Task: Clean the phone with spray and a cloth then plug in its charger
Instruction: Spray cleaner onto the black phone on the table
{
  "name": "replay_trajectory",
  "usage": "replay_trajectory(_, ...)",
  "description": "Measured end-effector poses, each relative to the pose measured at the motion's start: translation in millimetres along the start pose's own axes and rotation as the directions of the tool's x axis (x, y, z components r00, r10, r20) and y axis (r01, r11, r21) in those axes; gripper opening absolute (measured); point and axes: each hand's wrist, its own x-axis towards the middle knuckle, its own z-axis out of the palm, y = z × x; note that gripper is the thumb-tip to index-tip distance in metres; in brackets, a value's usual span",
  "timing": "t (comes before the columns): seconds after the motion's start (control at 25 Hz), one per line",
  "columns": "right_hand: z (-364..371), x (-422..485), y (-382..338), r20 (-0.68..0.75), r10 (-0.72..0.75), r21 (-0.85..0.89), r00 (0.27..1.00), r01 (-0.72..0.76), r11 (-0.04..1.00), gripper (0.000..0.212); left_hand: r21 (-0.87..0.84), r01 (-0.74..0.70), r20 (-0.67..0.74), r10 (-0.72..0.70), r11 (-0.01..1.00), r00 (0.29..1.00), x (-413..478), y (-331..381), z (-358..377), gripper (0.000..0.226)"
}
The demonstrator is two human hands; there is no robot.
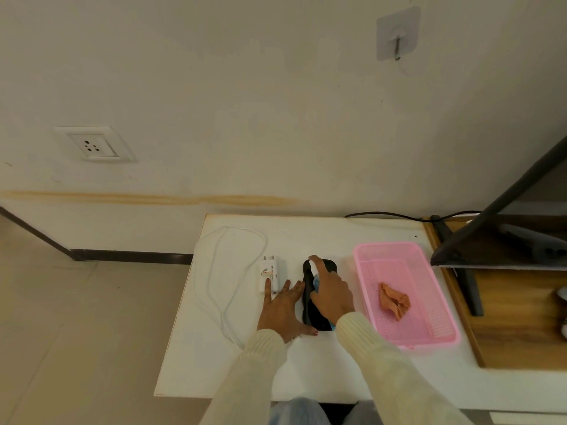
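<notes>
Right hand clutching spray over phone

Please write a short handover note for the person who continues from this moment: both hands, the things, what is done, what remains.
Left hand: flat on the white table, steadying the phone.
Right hand: grip closed on the spray bottle, over the phone.
Cloth: lying in the pink basket, not yet used.
Charger: left of the phone, cable looped, unplugged.
Wall socket: free.
Left: wipe, then plug in.
</notes>
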Motion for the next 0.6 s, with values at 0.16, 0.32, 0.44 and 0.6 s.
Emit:
replay_trajectory(0.16,0,0,0,-0.002,-0.008,0.009,1.0,0.008,1.0,0.07,0.016,0.0,-0.002,0.0,1.0,1.0,0,0,-1,0.115)
replay_trajectory(0.32,-2,-2,0,0.01,-0.016,-0.022,1.0,0.017,1.0,0.079,0.027,0.006,0.006,-0.006,1.0,1.0,0,1,-2,0.115)
replay_trajectory(0.44,-3,-5,4,0.0,-0.001,-0.017,1.0,0.001,1.0,0.08,0.029,0.008,0.005,-0.008,1.0,1.0,0,2,-2,0.114)
replay_trajectory(0.6,-3,-9,10,-0.001,0.013,0.005,1.0,-0.013,1.0,0.078,0.019,0.006,0.01,-0.006,1.0,1.0,-1,4,-4,0.113)
